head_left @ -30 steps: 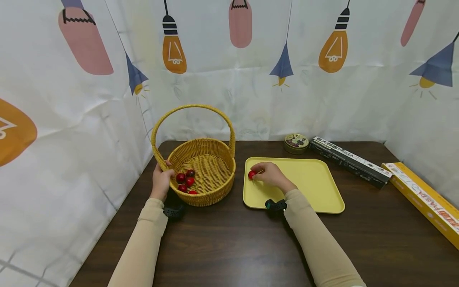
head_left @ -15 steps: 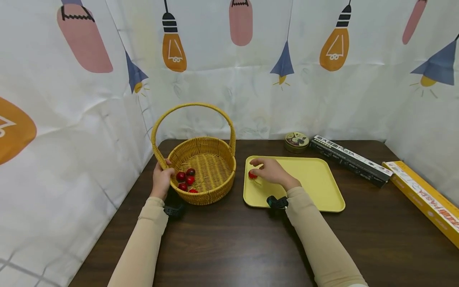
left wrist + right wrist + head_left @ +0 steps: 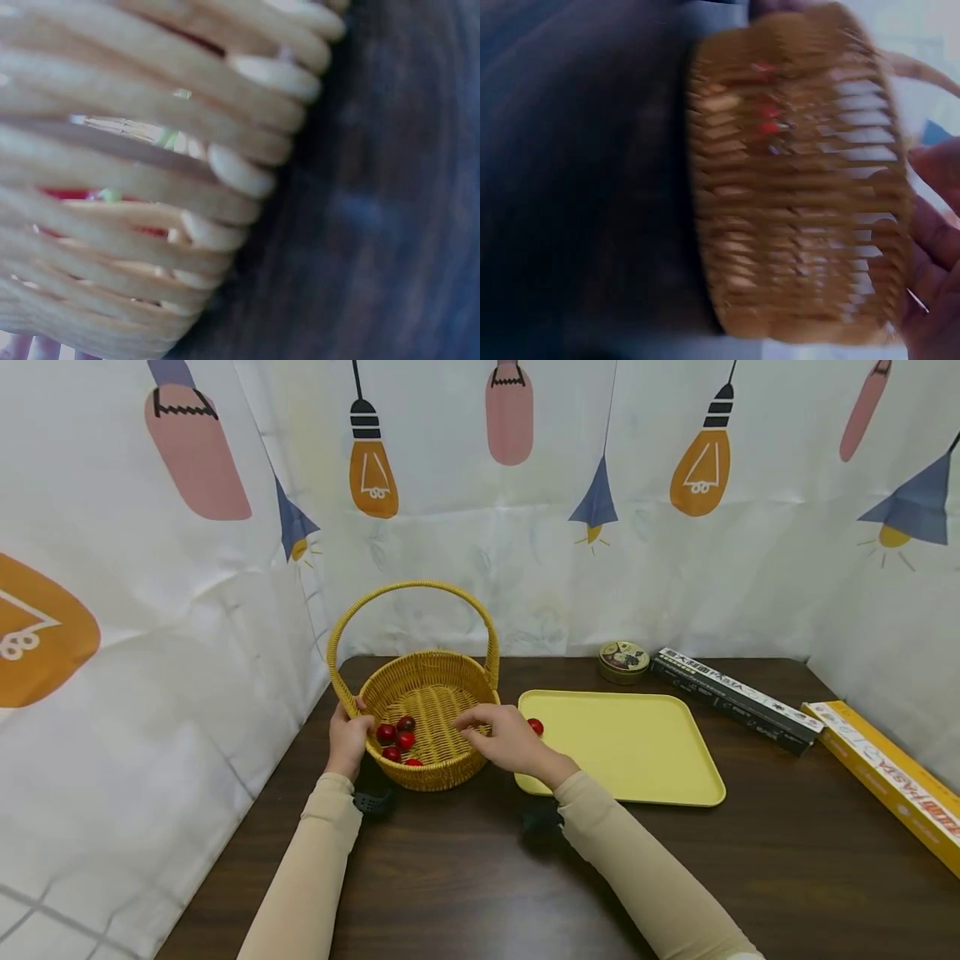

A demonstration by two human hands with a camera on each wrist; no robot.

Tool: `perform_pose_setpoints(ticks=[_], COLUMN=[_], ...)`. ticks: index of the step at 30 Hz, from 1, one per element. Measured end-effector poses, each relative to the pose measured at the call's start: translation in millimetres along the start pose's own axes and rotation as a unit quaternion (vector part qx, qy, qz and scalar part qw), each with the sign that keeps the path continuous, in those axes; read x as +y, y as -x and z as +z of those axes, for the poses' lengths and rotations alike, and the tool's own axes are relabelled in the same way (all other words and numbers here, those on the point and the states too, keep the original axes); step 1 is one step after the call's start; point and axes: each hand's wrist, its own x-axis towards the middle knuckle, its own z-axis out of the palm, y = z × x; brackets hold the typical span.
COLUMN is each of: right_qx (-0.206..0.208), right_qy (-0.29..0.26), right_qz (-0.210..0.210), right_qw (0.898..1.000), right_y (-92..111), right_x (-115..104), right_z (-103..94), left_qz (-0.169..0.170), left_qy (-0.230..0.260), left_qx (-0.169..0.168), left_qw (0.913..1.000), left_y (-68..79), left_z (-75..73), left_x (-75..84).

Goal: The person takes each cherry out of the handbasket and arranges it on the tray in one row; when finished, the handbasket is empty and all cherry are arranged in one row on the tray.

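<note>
In the head view, a wicker basket [image 3: 444,776] with a tall arched handle [image 3: 423,585] stands on the dark tabletop [image 3: 450,885]. The left hand [image 3: 348,748] grips it at the left side, by the foot of the handle, the thumb lying over the rim. Five red cherries [image 3: 406,741] sit inside, gathered at the left and near side of the basket floor. The right hand [image 3: 513,743] is free, fingers loosely bent, with its fingertips over the right rim of the basket; whether they touch it I cannot tell. One more cherry [image 3: 536,727] lies at the left end of the yellow tray [image 3: 622,747], just beyond the right hand. Behind the tray are a round tin [image 3: 624,662] and a black pasta box [image 3: 735,702], and an orange-yellow pasta box [image 3: 892,785] lies to the right. A curtain [image 3: 487,552] printed with lamps and bulbs hangs behind.

The left wrist view is filled by the basket's woven wall, close up, with red showing through the gaps and a few fingertips [image 3: 45,349] at the bottom left corner.

In the right wrist view, blurred, the basket's side shows red patches through the weave, and fingers [image 3: 934,232] reach in from the right edge beside the rim.
</note>
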Motion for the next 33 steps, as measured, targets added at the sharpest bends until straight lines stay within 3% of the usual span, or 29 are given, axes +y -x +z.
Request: perform_pose_setpoints(ticks=[5, 10, 16, 19, 23, 26, 33], right_qx=[-0.013, -0.036, -0.146, -0.213, -0.294, -0.325, -0.355], right_qy=[0.099, 0.146, 0.134, 0.110, 0.085, 0.074, 0.058], right_qz=[0.010, 0.050, 0.086, 0.053, 0.018, 0.023, 0.009], right_qw=[0.995, 0.987, 0.977, 0.969, 0.952, 0.942, 0.933], right_y=[-11, -25, -46, -56, -63, -65, -69], right_x=[-7, -14, -19, -19, -18, -16, -15], right_z=[22.7, 35.8, 36.4, 34.0, 32.7, 33.4, 32.5], left_qz=[0.005, -0.006, 0.003, 0.011, 0.008, 0.006, 0.006], left_qy=[-0.006, -0.017, -0.014, -0.008, -0.015, -0.021, -0.020], left_qx=[0.005, 0.004, 0.010, 0.017, 0.017, 0.015, 0.023], left_qw=[1.0000, 0.9998, 0.9999, 0.9998, 0.9997, 0.9996, 0.9995], left_y=[1.0, 2.8, 1.4, 0.7, 2.5, 3.5, 4.0], left_z=[1.9, 1.9, 3.0, 3.3, 3.2, 3.1, 2.9], left_x=[-2.1, -6.0, -4.5, -2.5, -2.1, -2.5, 0.0])
